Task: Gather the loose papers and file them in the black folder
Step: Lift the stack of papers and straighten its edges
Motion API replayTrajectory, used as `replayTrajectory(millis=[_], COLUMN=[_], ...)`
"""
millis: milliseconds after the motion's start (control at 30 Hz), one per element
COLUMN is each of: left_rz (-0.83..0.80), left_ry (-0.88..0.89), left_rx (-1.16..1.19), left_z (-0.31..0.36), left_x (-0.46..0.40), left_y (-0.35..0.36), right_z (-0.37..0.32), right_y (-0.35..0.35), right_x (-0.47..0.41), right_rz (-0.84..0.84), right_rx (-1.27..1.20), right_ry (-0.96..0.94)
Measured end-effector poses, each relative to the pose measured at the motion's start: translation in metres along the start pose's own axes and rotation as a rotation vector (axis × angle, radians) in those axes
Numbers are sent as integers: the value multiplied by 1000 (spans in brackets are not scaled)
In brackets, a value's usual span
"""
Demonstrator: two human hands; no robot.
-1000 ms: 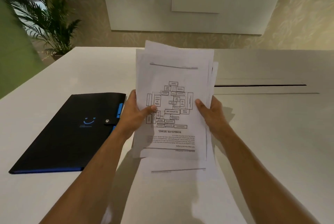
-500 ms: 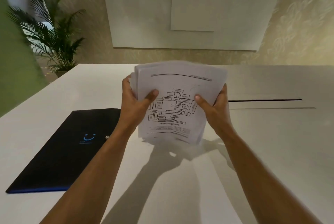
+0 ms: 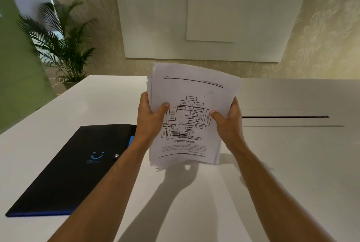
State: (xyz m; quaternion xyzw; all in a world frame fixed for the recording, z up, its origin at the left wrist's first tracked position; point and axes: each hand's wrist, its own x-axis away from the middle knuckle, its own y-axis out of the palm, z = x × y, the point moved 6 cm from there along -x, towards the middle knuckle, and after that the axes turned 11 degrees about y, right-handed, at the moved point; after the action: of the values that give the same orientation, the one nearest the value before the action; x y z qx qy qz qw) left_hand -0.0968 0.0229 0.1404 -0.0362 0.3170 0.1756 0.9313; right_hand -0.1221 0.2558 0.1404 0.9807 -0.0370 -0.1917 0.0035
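Note:
A stack of white papers point(image 3: 191, 89) is held upright above the white table point(image 3: 282, 163), its top sheet showing an upside-down flow diagram. My left hand point(image 3: 149, 119) grips the stack's left edge, thumb on the front sheet. My right hand point(image 3: 228, 122) grips the right edge the same way. The stack's lower edges are uneven and hang just above the tabletop. The black folder point(image 3: 78, 169), shut with a snap button and a blue smile mark, lies flat on the table to the left of my left forearm.
A long narrow slot point(image 3: 284, 117) runs across the table to the right of the papers. A potted palm point(image 3: 62, 46) stands beyond the table's far left corner. White wall panels point(image 3: 214, 17) hang behind the table.
The papers went from lying spread in my hands low over the table to a squared stack held upright; the view tilted upward and the stack is now taller in my hands.

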Motion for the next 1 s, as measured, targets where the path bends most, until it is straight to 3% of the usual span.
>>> replayTrajectory(millis=[167,367,567,767,1000], left_rz=[-53,-102,-82,-122,-139], left_ry=[121,55,110,309,471], left_rx=[-3,127,91,-29,-180], left_z=[31,27,28,46,53], left_x=[-16,-12,-15,-18,-18], left_y=[-6,-6,-5,-1,2], right_z=[-26,-18,-25,-36,-45], right_y=[-9,-13,-12,-12,-10], right_x=[-3,3,5,6,-5], right_rz=[37,-64,-21,82,68], right_rx=[9,-36,-81,24,61], right_ry=[-122,-82,-194,-321,-293])
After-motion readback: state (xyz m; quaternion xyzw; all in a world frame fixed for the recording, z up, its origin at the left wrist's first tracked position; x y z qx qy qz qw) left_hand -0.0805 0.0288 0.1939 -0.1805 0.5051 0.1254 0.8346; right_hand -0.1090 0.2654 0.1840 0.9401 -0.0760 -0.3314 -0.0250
